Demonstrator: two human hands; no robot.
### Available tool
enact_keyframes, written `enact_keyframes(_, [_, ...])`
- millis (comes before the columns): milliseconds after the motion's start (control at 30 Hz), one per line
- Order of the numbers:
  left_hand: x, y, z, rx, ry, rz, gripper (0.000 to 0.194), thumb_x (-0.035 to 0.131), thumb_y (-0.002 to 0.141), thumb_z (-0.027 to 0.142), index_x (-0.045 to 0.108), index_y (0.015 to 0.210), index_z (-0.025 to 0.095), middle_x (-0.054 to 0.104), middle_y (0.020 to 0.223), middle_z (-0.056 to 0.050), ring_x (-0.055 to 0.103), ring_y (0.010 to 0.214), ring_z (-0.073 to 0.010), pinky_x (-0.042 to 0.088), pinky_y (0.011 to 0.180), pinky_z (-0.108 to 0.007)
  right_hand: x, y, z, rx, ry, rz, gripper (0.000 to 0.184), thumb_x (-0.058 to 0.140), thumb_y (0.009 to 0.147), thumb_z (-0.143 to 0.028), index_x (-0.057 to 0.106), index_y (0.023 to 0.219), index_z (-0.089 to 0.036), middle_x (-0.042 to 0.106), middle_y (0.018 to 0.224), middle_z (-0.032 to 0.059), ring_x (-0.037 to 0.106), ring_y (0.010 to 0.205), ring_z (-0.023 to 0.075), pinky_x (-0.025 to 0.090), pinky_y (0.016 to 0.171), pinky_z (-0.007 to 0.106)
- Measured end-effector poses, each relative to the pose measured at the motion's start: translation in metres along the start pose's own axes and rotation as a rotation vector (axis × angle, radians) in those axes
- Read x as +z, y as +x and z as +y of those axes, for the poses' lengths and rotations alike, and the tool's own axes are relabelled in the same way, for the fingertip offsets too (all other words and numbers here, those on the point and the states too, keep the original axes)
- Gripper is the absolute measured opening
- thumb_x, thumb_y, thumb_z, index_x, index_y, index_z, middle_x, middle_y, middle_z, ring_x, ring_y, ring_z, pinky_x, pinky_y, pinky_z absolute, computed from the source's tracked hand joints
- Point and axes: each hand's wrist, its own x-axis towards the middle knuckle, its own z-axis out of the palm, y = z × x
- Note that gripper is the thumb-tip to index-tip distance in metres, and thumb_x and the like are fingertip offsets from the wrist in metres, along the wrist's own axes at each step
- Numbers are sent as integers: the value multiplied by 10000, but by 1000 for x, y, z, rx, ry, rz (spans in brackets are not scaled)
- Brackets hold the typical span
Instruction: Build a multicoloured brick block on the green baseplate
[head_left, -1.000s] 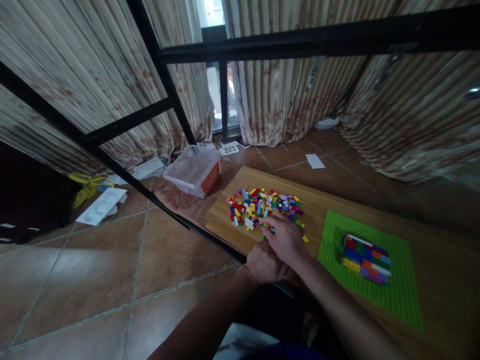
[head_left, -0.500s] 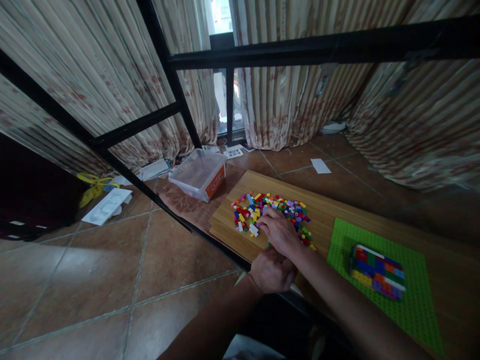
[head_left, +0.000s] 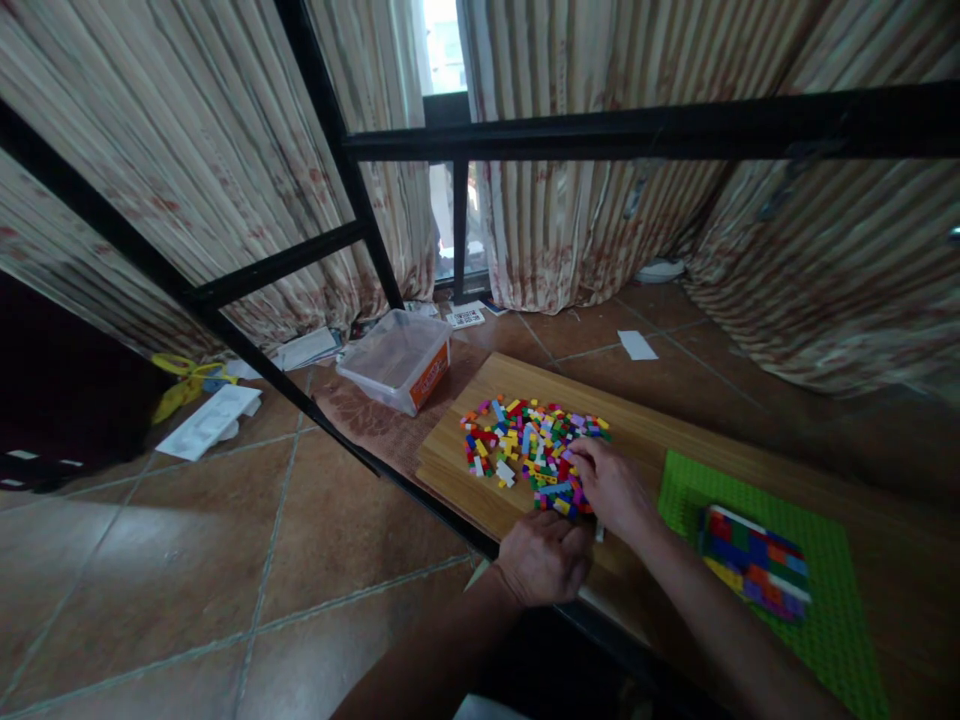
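Observation:
Many small toy building bricks (head_left: 517, 440) in mixed colours lie in a loose pile on a wooden board. At the pile's right side is my right hand (head_left: 616, 490), thumb and fingers pinched on what looks like a small purple brick (head_left: 570, 456). My left hand (head_left: 546, 558) rests at the board's near edge, just below the pile. Its fingers are curled under, and whatever they may hold is hidden. To the right, a block of joined multicoloured bricks (head_left: 757, 560) sits on a green baseplate (head_left: 814, 640).
A clear plastic box (head_left: 375, 355) with an orange label stands beyond the board's left end. Black metal bars (head_left: 525, 142) cross the view. White moulded packaging (head_left: 210, 422) and a paper sheet (head_left: 637, 345) lie on the tiled floor. Striped curtains (head_left: 555, 220) hang behind.
My right hand has moved right across the pile, uncovering bricks in its middle. My left hand stays near the board's edge. The view has shifted slightly.

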Motion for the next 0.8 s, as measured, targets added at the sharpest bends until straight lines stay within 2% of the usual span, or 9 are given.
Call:
enact_keyframes(367, [-1, 0, 0, -14, -20, -35, 100, 509, 828, 267, 546, 803, 178, 603, 736, -42, 564, 678, -181, 453, 623, -312, 1, -4, 10, 11, 14, 33, 238, 422, 871, -227, 655, 854, -181, 668, 887, 81, 627, 830, 204, 462, 788, 329])
enact_keyframes(467, [-3, 0, 1, -38, -84, -31, 106, 500, 839, 259, 562, 828, 174, 601, 736, -46, 572, 691, -188, 468, 642, -315, -3, -8, 9, 6, 78, 57, 235, 445, 860, -235, 674, 868, -181, 674, 894, 80, 631, 831, 203, 471, 795, 337])
enact_keyframes(533, [-8, 1, 2, -126, -207, 5, 124, 472, 870, 241, 575, 884, 173, 609, 757, -47, 585, 713, -179, 479, 667, -301, -8, -14, 7, -3, 205, 56, 230, 470, 861, -261, 686, 898, -192, 685, 914, 69, 638, 848, 199, 482, 807, 339])
enact_keyframes(633, [-23, 9, 7, -422, -480, 166, 182, 428, 936, 241, 567, 1034, 175, 637, 855, -55, 608, 768, -158, 495, 706, -273, -17, -28, 1, 24, 433, 5, 243, 496, 866, -289, 701, 972, -214, 693, 964, 52, 651, 837, 182, 510, 788, 332])
enact_keyframes(700, [-36, 16, 10, -589, -649, 274, 215, 456, 951, 283, 547, 1115, 176, 645, 915, -60, 616, 802, -156, 504, 727, -269, -24, -38, -6, 48, 537, -52, 262, 494, 870, -286, 705, 1013, -228, 691, 984, 48, 656, 806, 170, 528, 748, 319])
enact_keyframes(800, [-53, 27, 13, -656, -811, 295, 258, 537, 925, 305, 564, 1145, 171, 657, 933, -55, 627, 808, -155, 514, 743, -265, -31, -48, -18, 29, 586, -109, 258, 500, 864, -258, 717, 1004, -244, 697, 1000, 40, 661, 850, 167, 533, 764, 309])
